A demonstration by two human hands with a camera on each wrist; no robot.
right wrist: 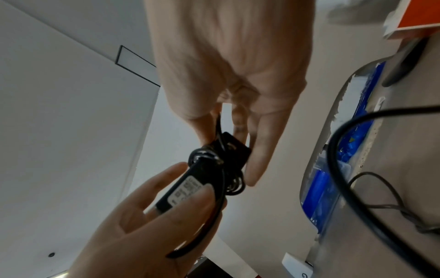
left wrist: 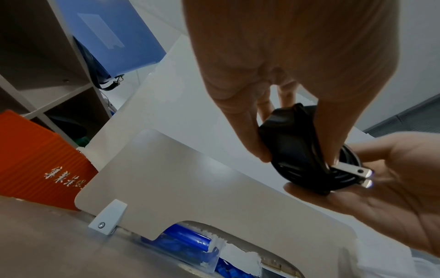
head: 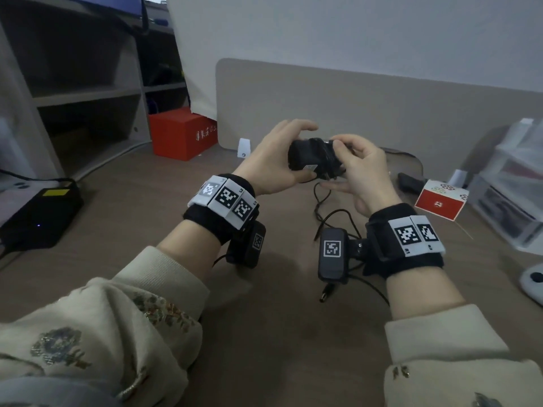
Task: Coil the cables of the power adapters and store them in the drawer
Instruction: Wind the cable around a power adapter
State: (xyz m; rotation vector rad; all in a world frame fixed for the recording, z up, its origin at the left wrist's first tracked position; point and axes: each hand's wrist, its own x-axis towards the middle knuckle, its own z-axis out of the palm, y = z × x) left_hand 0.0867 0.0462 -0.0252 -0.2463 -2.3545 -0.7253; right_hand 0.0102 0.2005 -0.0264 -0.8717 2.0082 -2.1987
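Observation:
A black power adapter (head: 308, 161) with its cable wound around the body is held above the desk by both hands. My left hand (head: 305, 149) grips the adapter, thumb underneath on its white label (right wrist: 188, 190) and fingers over the top. My right hand (head: 340, 148) pinches the cable (right wrist: 220, 129) at the adapter's right end, its lower fingers stretched out beneath. The metal prongs (left wrist: 354, 175) point toward the right palm. The loose rest of the cable (head: 318, 207) hangs down to the desk and ends in a barrel plug (head: 327, 292).
A beige divider panel (head: 382, 113) stands behind the hands. A red box (head: 182, 133) and shelves (head: 88, 98) are at the back left, a black charger box (head: 38, 215) at left. A clear drawer unit (head: 511, 183) and a small red-and-white box (head: 440, 201) are at right.

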